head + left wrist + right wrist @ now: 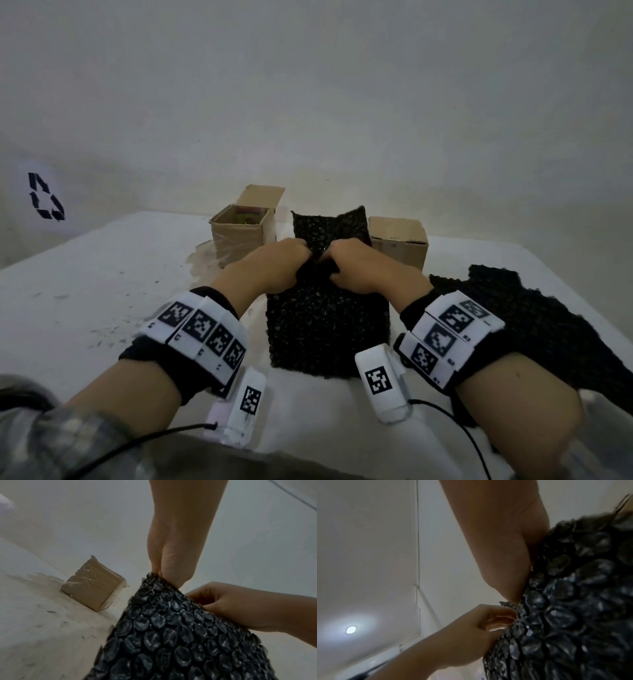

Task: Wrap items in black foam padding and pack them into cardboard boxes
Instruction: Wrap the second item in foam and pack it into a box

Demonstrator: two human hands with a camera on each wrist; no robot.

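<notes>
Both hands' fingers (301, 248) pinch black padding (325, 329) — open box (241, 229) (contents unclear) behind.

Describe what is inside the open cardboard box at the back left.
The open box shows something pale with faint colours near its top, too dim to identify. Its walls hide the rest of the inside.

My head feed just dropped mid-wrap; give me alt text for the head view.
Both hands, left hand and right hand, pinch the top of a black padded bundle standing on the white table. Behind it sit an open cardboard box and a closed box; spare padding lies right.
</notes>
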